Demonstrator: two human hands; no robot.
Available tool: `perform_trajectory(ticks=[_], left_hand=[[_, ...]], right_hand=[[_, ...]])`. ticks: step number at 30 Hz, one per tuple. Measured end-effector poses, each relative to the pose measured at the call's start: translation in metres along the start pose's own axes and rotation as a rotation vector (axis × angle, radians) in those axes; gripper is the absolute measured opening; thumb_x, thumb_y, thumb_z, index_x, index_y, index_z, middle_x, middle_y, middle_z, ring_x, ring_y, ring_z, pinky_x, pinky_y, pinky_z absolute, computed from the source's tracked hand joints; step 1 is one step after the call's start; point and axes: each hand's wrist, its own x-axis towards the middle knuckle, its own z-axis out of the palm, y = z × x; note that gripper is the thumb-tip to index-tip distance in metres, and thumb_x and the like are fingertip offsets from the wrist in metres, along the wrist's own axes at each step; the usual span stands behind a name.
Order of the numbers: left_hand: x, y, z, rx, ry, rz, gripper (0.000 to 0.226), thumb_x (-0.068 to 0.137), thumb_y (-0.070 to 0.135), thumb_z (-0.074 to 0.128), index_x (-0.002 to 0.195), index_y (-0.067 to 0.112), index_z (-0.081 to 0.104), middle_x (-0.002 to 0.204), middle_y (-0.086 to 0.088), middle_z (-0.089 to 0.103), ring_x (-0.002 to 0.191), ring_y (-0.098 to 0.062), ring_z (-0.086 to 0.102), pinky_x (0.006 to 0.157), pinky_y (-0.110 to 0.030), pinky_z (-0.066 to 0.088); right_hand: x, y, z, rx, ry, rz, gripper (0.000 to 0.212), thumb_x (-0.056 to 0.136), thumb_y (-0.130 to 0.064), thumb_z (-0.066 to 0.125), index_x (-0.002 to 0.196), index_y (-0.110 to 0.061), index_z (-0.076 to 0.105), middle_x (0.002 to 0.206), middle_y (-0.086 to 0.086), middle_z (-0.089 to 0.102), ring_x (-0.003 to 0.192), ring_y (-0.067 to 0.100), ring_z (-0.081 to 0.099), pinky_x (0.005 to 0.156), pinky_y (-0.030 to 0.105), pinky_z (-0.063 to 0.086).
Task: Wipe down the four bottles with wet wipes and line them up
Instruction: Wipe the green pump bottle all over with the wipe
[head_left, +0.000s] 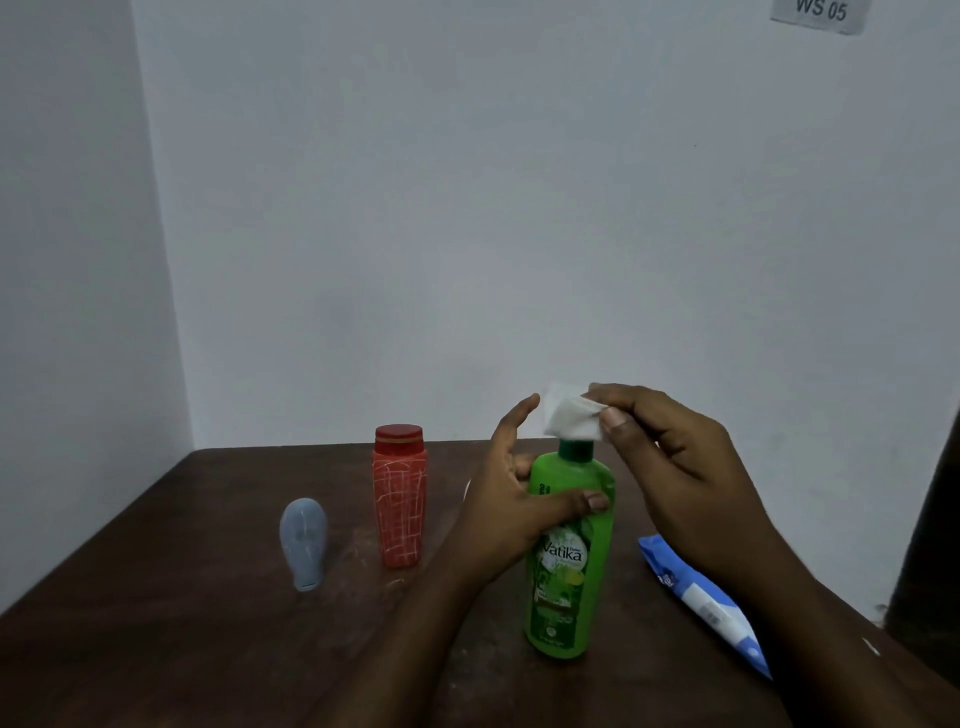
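Head view: a green bottle (567, 592) marked "Vatika" is seen upright at the near right of a dark wooden table (182, 649). It is gripped about its upper body by the left hand (498, 512), with the thumb laid across the front and the forefinger raised beside the cap. A white wet wipe (569, 415) is pinched between the thumb and fingers of the right hand (675, 467) and is held against the top of the dark green cap. Left of the green bottle, well apart from it, a red bottle (400, 501) with a red lid is stood upright. Further left and slightly nearer, a grey-blue bottle (304, 543) is set cap down. A blue wipes pack (701, 605) is laid flat at the right edge of the table, beneath the right forearm. A sign (821, 13) reading "WS 05" is fixed to the far wall.
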Motion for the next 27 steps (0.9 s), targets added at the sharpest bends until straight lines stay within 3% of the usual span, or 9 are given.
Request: perform_trajectory(ticks=[3,6,9,13,16,19,23,25,27], left_hand=[[-0.001,0.001,0.001,-0.009,0.006,-0.002,0.103,0.076,0.002,0.089,0.149,0.045,0.031,0.104,-0.017,0.079,0.098,-0.036,0.076,0.086,-0.051,0.062],[-0.001,0.0,0.0,-0.019,-0.002,-0.012,0.106,0.075,0.003,0.09,0.152,0.044,0.03,0.105,-0.018,0.078,0.099,-0.037,0.076,0.087,-0.052,0.062],[-0.001,0.0,-0.001,-0.007,-0.013,-0.002,0.108,0.075,0.006,0.091,0.152,0.048,0.029,0.106,-0.016,0.078,0.1,-0.036,0.076,0.09,-0.055,0.06],[0.0,0.0,-0.003,0.003,-0.031,0.005,0.102,0.076,0.005,0.09,0.151,0.047,0.035,0.106,-0.014,0.079,0.101,-0.032,0.076,0.088,-0.049,0.061],[0.001,0.0,-0.004,-0.01,-0.055,0.026,0.09,0.078,0.0,0.087,0.147,0.04,0.046,0.105,-0.015,0.079,0.099,-0.03,0.076,0.083,-0.042,0.061],[0.001,-0.001,-0.002,-0.043,-0.052,0.033,0.096,0.078,-0.009,0.083,0.152,0.035,0.039,0.103,-0.018,0.078,0.095,-0.032,0.076,0.08,-0.04,0.061],[0.003,-0.003,-0.005,-0.047,-0.06,0.048,0.09,0.08,-0.008,0.082,0.152,0.03,0.042,0.106,-0.018,0.078,0.096,-0.031,0.076,0.081,-0.04,0.061],[0.003,-0.003,-0.005,-0.028,-0.06,0.062,0.077,0.08,-0.009,0.081,0.144,0.024,0.053,0.11,-0.012,0.078,0.097,-0.024,0.076,0.081,-0.035,0.06],[0.003,-0.001,-0.004,-0.017,-0.077,0.071,0.059,0.081,-0.009,0.08,0.133,0.014,0.065,0.114,-0.011,0.078,0.101,-0.021,0.075,0.084,-0.031,0.059]], right_hand=[[0.002,-0.006,-0.006,0.347,0.131,0.162,0.028,0.104,-0.006,0.052,0.105,-0.02,0.076,0.103,-0.001,0.078,0.097,0.009,0.072,0.084,0.019,0.054],[0.008,0.0,-0.016,0.508,0.337,0.367,0.028,0.105,-0.01,0.051,0.099,-0.019,0.076,0.098,-0.001,0.079,0.092,0.012,0.072,0.08,0.023,0.06],[0.008,0.021,-0.027,0.319,0.544,0.492,0.026,0.105,-0.014,0.052,0.096,-0.023,0.075,0.09,-0.01,0.078,0.087,0.01,0.072,0.078,0.029,0.062],[-0.008,0.049,-0.03,-0.101,0.712,0.454,0.025,0.104,-0.027,0.049,0.109,-0.024,0.073,0.101,-0.005,0.075,0.091,0.012,0.066,0.093,0.047,0.056],[-0.017,0.05,-0.012,-0.123,0.608,0.381,0.023,0.105,-0.021,0.052,0.112,-0.018,0.074,0.102,-0.007,0.076,0.098,0.013,0.07,0.093,0.037,0.056],[-0.025,0.041,0.019,-0.02,0.359,0.334,0.02,0.104,-0.014,0.055,0.106,-0.017,0.075,0.091,-0.011,0.077,0.083,-0.002,0.069,0.076,0.019,0.055],[-0.046,0.037,0.042,-0.025,0.238,0.257,0.023,0.105,-0.027,0.054,0.093,-0.025,0.073,0.082,-0.011,0.073,0.077,0.005,0.069,0.064,0.026,0.051],[-0.06,0.042,0.044,-0.03,0.242,0.222,0.024,0.104,-0.031,0.055,0.113,-0.025,0.077,0.107,-0.02,0.076,0.101,-0.003,0.07,0.081,0.017,0.054],[-0.069,0.046,0.042,-0.046,0.246,0.165,0.031,0.102,-0.022,0.06,0.132,-0.019,0.069,0.133,-0.014,0.068,0.126,-0.002,0.06,0.1,0.014,0.048]])
